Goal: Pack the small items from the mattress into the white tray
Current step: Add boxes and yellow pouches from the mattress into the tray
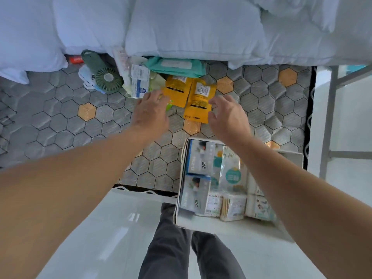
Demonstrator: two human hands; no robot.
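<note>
Small items lie in a heap on the hexagon-patterned mattress (pixel 60 121), just below the pillows. Two yellow pouches (pixel 198 101) lie side by side at the front of the heap. Behind them are a teal wipes pack (pixel 177 66), a white labelled packet (pixel 138 81) and a green hand fan (pixel 106 77). My left hand (pixel 151 111) hovers open over the left yellow pouch and the white packet. My right hand (pixel 229 115) is open just right of the right yellow pouch. The white tray (pixel 182 178) sits at the mattress's near edge, holding two clock boxes and several tissue packs.
Pale blue pillows (pixel 191 27) and bedding line the far side of the mattress. A red item (pixel 75 59) peeks out under the left pillow. A white frame with metal legs (pixel 330 117) stands to the right. My legs stand on the glossy floor (pixel 112 228).
</note>
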